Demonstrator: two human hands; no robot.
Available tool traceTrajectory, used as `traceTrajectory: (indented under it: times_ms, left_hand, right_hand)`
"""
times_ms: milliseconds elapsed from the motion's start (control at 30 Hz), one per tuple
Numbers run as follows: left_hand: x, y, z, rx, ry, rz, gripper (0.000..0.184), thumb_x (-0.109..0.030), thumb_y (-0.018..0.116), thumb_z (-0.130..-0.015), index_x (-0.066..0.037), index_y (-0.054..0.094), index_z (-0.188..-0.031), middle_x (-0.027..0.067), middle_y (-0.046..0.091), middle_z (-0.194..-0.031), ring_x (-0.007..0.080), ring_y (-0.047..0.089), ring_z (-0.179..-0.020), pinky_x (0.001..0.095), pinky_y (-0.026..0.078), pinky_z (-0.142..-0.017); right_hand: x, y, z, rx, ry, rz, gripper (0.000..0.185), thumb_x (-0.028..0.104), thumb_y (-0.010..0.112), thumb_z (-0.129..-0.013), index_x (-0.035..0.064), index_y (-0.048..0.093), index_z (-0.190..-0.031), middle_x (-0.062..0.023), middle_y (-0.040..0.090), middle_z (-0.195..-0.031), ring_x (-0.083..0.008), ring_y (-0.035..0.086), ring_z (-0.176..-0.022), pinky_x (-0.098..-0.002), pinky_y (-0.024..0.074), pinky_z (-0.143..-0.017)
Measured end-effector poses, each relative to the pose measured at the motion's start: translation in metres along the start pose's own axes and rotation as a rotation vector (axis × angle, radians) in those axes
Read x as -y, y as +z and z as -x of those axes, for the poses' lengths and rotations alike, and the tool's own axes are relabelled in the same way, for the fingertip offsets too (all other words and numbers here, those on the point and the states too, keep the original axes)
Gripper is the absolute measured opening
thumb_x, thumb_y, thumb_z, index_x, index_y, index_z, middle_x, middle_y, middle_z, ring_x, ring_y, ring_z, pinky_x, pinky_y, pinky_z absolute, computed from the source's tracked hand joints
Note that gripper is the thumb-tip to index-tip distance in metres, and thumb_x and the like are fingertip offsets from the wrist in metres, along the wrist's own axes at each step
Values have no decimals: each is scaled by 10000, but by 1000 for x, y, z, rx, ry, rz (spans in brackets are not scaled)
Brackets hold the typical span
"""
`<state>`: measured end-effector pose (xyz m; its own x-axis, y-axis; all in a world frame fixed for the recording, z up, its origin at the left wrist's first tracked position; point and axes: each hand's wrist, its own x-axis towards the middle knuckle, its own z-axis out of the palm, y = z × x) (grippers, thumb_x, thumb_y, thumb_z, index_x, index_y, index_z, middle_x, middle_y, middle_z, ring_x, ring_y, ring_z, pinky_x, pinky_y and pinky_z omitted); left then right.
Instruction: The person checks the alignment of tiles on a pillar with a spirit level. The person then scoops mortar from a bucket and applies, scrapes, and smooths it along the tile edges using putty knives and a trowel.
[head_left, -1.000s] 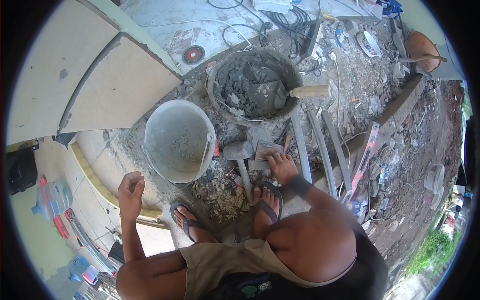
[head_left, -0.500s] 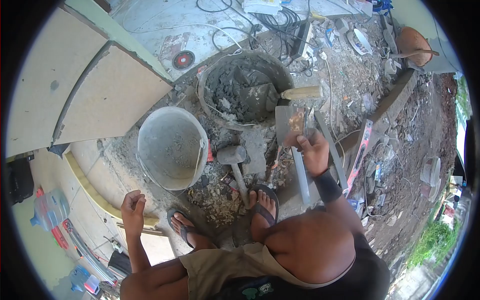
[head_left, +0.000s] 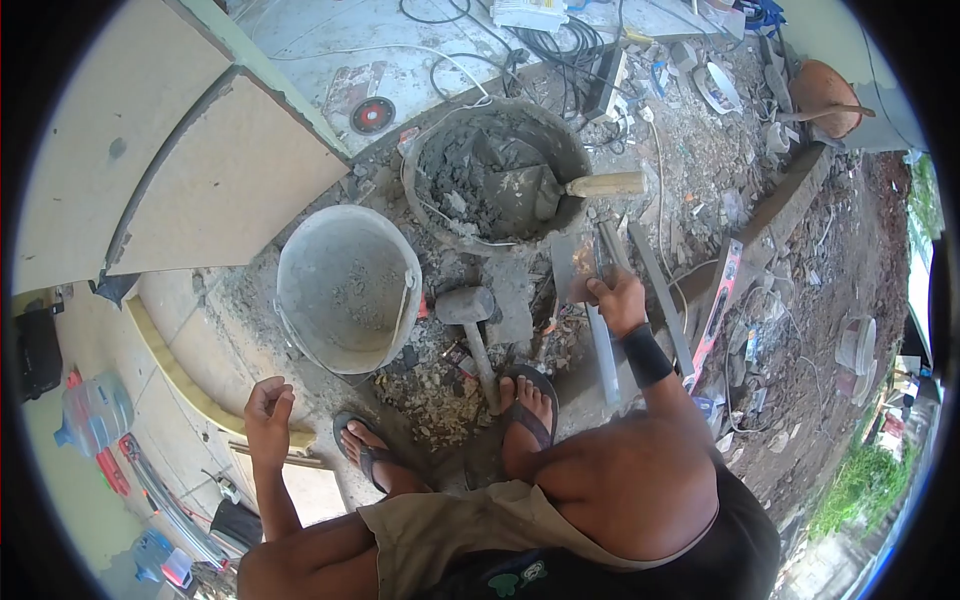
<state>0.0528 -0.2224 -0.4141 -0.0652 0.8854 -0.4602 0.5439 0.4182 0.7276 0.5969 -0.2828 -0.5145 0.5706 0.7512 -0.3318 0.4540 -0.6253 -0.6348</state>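
My right hand (head_left: 617, 300), with a black band on its wrist, grips a flat metal trowel (head_left: 577, 262) just below the mortar bucket. Mortar fills part of that bucket (head_left: 415, 190), and a larger trowel with a wooden handle (head_left: 607, 184) rests in it. My left hand (head_left: 269, 408) hangs over the left side with its fingers curled; whether anything small is between them is hidden. Between the hands stand a pale bucket (head_left: 300, 290) with a little grey residue and a mallet (head_left: 466, 306) lying near my right foot.
Metal bars (head_left: 662, 300) and a red level (head_left: 716, 315) lie at the right. Large tiles (head_left: 215, 180) stand at upper left. Black cables (head_left: 570, 60) and a red disc (head_left: 373, 116) are at the top. Broken rubble (head_left: 435, 400) lies between my feet.
My right hand has picked the metal trowel up from the ground and moved right with it. My left hand has dropped slightly lower in view, its fingers still curled.
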Motion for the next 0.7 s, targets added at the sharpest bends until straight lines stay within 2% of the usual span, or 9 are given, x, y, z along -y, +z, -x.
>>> traceTrajectory:
  times_ms: [100,133,200,267,400,467,600,667,700]
  left_hand:
    - [10,1,-2,-3,28,13,310,-143,618,-889,48,584,-1131,134,662,-993,175,618,-903,297,486,-833]
    - [11,2,0,-19,13,-1,323,-150,622,-887,51,582,-1137,129,665,-982,171,622,-883,291,491,-820]
    - [18,10,-4,-44,17,-6,379,-176,639,-879,61,571,-1167,131,671,-962,164,630,-849,285,504,-779]
    - [23,21,-18,-38,24,12,446,-212,654,-869,71,556,-1199,155,676,-969,197,653,-852,311,519,-763]
    - [30,40,-72,-223,141,-106,505,-273,651,-865,66,545,-1222,221,671,-1001,314,675,-885,383,529,-778]
    - [41,45,-102,-242,188,-168,483,-289,642,-864,59,568,-1190,244,664,-972,363,659,-894,398,515,-798]
    - [42,49,-127,-77,-12,-108,387,-255,649,-864,61,614,-1084,209,672,-915,269,660,-840,376,494,-739]
    - [35,46,-120,-58,-44,-72,392,-296,686,-819,62,592,-946,269,630,-870,392,628,-842,436,470,-744]
    - [23,46,-110,-58,-49,-61,392,-296,686,-819,62,592,-946,269,630,-870,392,628,-842,436,470,-744]
  right_hand:
    - [7,-29,38,80,-71,9,244,185,699,-779,-44,619,-811,-175,621,-660,-261,635,-569,-373,490,-549]
    - [19,-35,48,175,18,-86,212,153,679,-784,-49,613,-795,-142,620,-638,-187,625,-546,-328,479,-504]
    - [50,-40,65,307,-4,-337,164,76,654,-810,-54,628,-906,-97,667,-706,-114,618,-590,-272,479,-513]
    - [96,-29,65,377,-205,-366,217,41,653,-820,-55,625,-1013,-98,696,-803,-95,631,-677,-261,503,-587]
    - [243,14,59,452,-732,90,254,63,630,-799,-61,622,-1020,-238,668,-794,-319,686,-676,-340,534,-637]
    - [282,63,51,530,-843,155,195,112,625,-777,-60,589,-861,-257,619,-751,-409,650,-719,-462,502,-664]
    - [302,151,28,549,-960,570,214,81,560,-751,-50,654,-891,-271,654,-841,-433,642,-868,-481,511,-811]
    - [300,172,17,577,-931,677,206,79,561,-745,-51,663,-867,-267,657,-850,-436,636,-891,-480,506,-837]
    - [290,181,8,612,-961,716,197,90,575,-749,-51,668,-852,-270,659,-868,-429,639,-896,-476,509,-841]
